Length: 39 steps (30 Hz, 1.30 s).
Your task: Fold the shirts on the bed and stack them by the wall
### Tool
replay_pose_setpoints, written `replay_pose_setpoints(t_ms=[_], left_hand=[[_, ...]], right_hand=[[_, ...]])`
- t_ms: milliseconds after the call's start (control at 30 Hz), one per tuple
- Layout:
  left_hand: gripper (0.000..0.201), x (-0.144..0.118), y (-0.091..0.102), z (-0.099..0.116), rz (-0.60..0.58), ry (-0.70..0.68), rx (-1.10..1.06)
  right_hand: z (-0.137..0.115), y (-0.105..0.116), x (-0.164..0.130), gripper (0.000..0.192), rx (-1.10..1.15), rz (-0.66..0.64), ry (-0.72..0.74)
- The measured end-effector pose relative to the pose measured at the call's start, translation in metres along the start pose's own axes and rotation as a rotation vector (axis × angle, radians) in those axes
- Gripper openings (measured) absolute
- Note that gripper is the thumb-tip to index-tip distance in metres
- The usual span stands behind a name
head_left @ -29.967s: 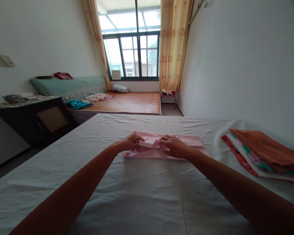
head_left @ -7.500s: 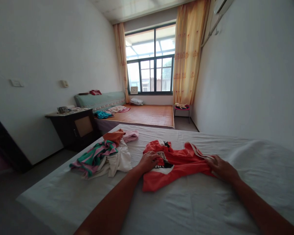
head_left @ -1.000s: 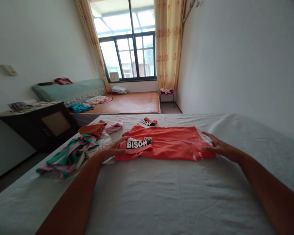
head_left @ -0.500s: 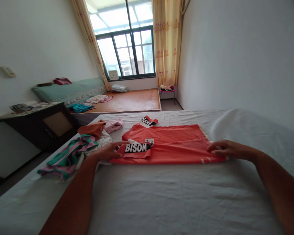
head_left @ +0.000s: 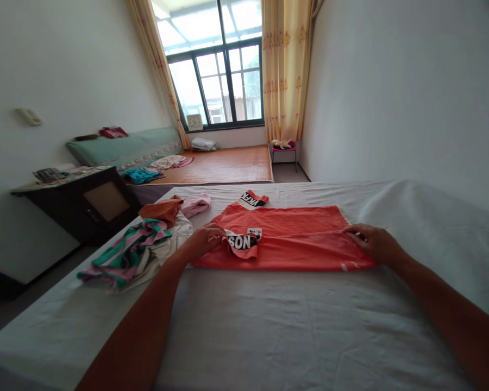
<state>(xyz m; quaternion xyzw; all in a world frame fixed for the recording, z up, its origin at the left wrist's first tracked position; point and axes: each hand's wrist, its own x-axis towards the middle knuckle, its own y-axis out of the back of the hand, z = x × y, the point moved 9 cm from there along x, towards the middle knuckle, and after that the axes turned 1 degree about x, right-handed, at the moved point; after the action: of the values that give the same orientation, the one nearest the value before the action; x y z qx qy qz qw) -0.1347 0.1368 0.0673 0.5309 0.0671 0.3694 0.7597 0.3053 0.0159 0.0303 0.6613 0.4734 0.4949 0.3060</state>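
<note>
An orange-red shirt (head_left: 293,239) with black-and-white lettering lies flat on the white bed sheet (head_left: 269,326), its near long edge folded over. My left hand (head_left: 204,240) pinches the shirt's left end by the lettered sleeve, which is curled up. My right hand (head_left: 372,243) pinches the fold line at the shirt's right end. A second lettered sleeve sticks out at the far edge.
A loose heap of clothes (head_left: 142,244), striped green-pink, white, orange and pink, lies left of the shirt near the bed's edge. A dark cabinet (head_left: 85,203) stands to the left, a second bed with a mat (head_left: 224,163) beyond, a wall on the right.
Both hands have closed on the shirt's near fold. The left hand has lifted the lettered sleeve so it curls; the right hand has moved slightly inward onto the fold line.
</note>
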Motion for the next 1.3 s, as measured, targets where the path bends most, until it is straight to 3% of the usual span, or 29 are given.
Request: replay_pose_setpoints(t_ms=[200, 333, 433, 600, 700, 800, 867, 933, 1000, 1100, 1200, 1300], left_hand=[[0.023, 0.039, 0.009, -0.018, 0.198, 0.305, -0.128], [0.014, 0.062, 0.006, -0.041, 0.223, 0.559, -0.359], [0.016, 0.074, 0.002, -0.047, 0.220, 0.634, -0.465], [0.021, 0.086, 0.002, -0.034, 0.189, 0.555, -0.595], [0.021, 0.081, 0.002, -0.018, 0.058, 0.354, -0.766], [0.017, 0.056, 0.002, -0.015, -0.106, 0.207, -0.827], [0.013, 0.036, 0.001, -0.024, -0.171, 0.208, -0.745], [0.007, 0.024, 0.005, -0.035, -0.136, 0.235, -0.624], [0.007, 0.020, 0.015, -0.043, 0.011, 0.255, -0.516], [0.019, 0.023, 0.027, -0.038, 0.201, 0.258, -0.365], [0.029, 0.030, 0.014, -0.022, 0.161, 0.229, -0.157], [0.033, 0.033, -0.013, -0.009, 0.048, 0.164, 0.009]], right_hand=[[0.001, -0.009, 0.000, 0.029, 0.022, -0.016, 0.001], [0.003, -0.013, -0.002, 0.029, 0.033, -0.030, -0.002], [0.002, -0.012, -0.002, 0.028, 0.044, -0.026, 0.010], [-0.002, -0.009, -0.002, 0.029, 0.064, -0.044, 0.001], [-0.002, -0.009, -0.002, 0.030, 0.089, -0.075, -0.006], [0.000, -0.011, -0.002, 0.029, 0.100, -0.098, -0.016], [0.000, -0.012, -0.002, 0.029, 0.098, -0.105, -0.012], [-0.002, -0.011, -0.003, 0.030, 0.072, -0.107, -0.005], [-0.004, -0.004, -0.003, 0.032, -0.009, -0.067, -0.018], [-0.016, 0.019, -0.004, 0.037, -0.171, 0.110, -0.042], [-0.048, 0.030, -0.004, 0.036, -0.181, 0.190, 0.009], [-0.104, 0.012, 0.001, 0.030, -0.066, 0.004, 0.178]])
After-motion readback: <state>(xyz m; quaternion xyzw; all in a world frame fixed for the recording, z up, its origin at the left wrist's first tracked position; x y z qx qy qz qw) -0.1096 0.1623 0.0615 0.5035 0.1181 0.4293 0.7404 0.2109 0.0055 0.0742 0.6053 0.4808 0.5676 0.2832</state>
